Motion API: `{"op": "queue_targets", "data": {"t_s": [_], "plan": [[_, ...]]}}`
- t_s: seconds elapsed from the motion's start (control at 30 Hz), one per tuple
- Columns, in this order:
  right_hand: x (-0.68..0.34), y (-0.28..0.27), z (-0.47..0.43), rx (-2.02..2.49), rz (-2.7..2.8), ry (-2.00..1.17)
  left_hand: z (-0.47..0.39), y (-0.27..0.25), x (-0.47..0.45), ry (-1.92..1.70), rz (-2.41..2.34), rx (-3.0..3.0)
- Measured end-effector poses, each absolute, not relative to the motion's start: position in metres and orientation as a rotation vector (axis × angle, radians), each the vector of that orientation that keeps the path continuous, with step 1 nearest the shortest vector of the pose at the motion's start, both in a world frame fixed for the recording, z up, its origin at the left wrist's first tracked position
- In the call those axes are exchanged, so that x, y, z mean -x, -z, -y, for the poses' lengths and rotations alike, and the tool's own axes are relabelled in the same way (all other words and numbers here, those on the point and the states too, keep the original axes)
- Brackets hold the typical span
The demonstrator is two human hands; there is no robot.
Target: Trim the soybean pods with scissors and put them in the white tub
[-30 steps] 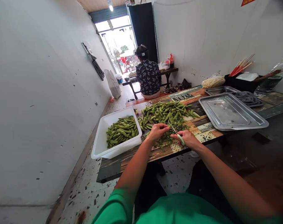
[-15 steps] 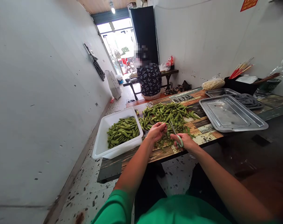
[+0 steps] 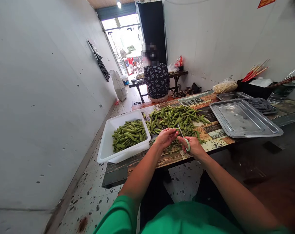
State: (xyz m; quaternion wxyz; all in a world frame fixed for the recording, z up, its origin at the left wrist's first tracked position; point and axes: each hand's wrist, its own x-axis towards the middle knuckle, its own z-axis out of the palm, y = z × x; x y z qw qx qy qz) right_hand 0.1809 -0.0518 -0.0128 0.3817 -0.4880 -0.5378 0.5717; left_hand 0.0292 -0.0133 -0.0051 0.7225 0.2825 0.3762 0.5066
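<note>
Now L hand (image 3: 166, 137) pinched together, load unclear, nr 1 tub (image 3: 105, 139), R hand (image 3: 194, 146) clamped on 1 scissors (image 3: 188, 145).

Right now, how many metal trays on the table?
2. Front tray: right part of the table. Rear tray: just behind it, partly hidden, with a dark grey bundle on it. Others could be hidden beneath.

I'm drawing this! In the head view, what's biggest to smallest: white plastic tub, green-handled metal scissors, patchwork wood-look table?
1. Patchwork wood-look table, even partly covered
2. White plastic tub
3. Green-handled metal scissors
</note>
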Motion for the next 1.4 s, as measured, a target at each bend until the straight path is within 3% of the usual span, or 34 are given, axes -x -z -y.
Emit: {"op": "queue_targets", "data": {"t_s": [0.2,0.3,0.4,0.53,0.7,0.97,1.4], "plan": [[-0.188,0.020,0.051,1.287,1.257,-1.480,0.005,0.004,-0.020,-1.320,-1.006,-0.587],[-0.194,0.020,0.052,1.313,1.200,-1.533,-0.003,0.011,-0.015,-1.346,-1.386,-0.907],[-0.196,0.021,0.052,1.320,1.191,-1.545,-0.010,0.019,-0.014,-1.065,-1.794,-1.484],[-0.197,0.025,0.050,1.304,1.214,-1.533,-0.020,0.021,-0.020,-0.626,-1.981,-1.890],[-0.201,0.029,0.050,1.285,1.265,-1.547,-0.028,0.017,-0.025,-0.467,-1.977,-1.992],[-0.204,0.020,0.046,1.316,1.326,-1.583,-0.015,0.017,-0.027,-1.057,-1.466,-1.370],[-0.205,0.019,0.038,1.356,1.398,-1.433,-0.005,0.005,-0.028,-0.877,-1.129,-1.180]]}}
